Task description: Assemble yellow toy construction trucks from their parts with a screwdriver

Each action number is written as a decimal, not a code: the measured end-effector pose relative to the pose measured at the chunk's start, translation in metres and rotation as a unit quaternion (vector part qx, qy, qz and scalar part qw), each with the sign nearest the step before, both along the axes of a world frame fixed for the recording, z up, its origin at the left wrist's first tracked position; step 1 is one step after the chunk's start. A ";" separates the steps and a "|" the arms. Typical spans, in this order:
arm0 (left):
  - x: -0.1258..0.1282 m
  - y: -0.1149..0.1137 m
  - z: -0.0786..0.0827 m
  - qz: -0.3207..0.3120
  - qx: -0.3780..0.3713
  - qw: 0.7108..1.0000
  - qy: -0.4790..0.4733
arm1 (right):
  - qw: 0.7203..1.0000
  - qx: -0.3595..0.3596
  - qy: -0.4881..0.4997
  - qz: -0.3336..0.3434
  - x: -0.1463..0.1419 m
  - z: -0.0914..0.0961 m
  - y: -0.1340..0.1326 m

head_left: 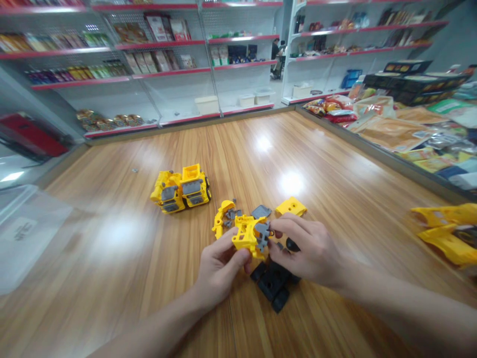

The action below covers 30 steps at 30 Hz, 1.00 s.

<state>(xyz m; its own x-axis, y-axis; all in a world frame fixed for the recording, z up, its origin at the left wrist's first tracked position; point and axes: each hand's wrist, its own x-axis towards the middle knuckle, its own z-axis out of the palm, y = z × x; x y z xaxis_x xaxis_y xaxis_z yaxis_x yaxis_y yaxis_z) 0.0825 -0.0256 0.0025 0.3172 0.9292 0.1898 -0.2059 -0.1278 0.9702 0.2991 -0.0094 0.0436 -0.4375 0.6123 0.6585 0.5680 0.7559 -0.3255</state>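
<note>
My left hand (218, 266) grips a yellow toy vehicle body (246, 237) from below and the left. My right hand (311, 251) pinches a grey plastic part (263, 234) fitted against that body's right side. Black wheel pieces (274, 286) lie on the wooden table (149, 258) just under my hands. Behind the held body lie a curved yellow part (221, 215), a small grey flat piece (261, 211) and a yellow cap piece (291, 206). Two assembled yellow toy trucks (181, 189) stand together further back to the left.
More yellow toy parts (447, 231) sit at the table's right edge. A clear plastic lid or box (26, 233) lies at the left. Packaged goods (402, 124) pile along the right side. Store shelves (149, 74) with products line the back wall.
</note>
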 end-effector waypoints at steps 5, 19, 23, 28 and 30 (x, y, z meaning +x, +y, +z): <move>0.001 0.002 -0.001 -0.014 -0.043 0.998 -0.039 | 0.992 0.016 -0.124 0.010 0.000 0.009 -0.001; 0.008 0.002 -0.001 -0.039 -0.047 0.995 -0.077 | 0.992 0.040 -0.119 0.029 -0.004 0.008 -0.007; 0.004 0.006 0.002 -0.042 -0.062 0.996 -0.047 | 0.986 0.032 -0.155 0.045 -0.006 0.011 -0.007; 0.002 0.008 0.003 -0.010 -0.074 0.997 -0.028 | 0.984 0.040 -0.167 0.038 -0.014 0.012 -0.007; 0.001 0.007 0.000 0.002 -0.082 0.996 -0.028 | 0.985 0.041 -0.164 0.042 -0.016 0.009 -0.007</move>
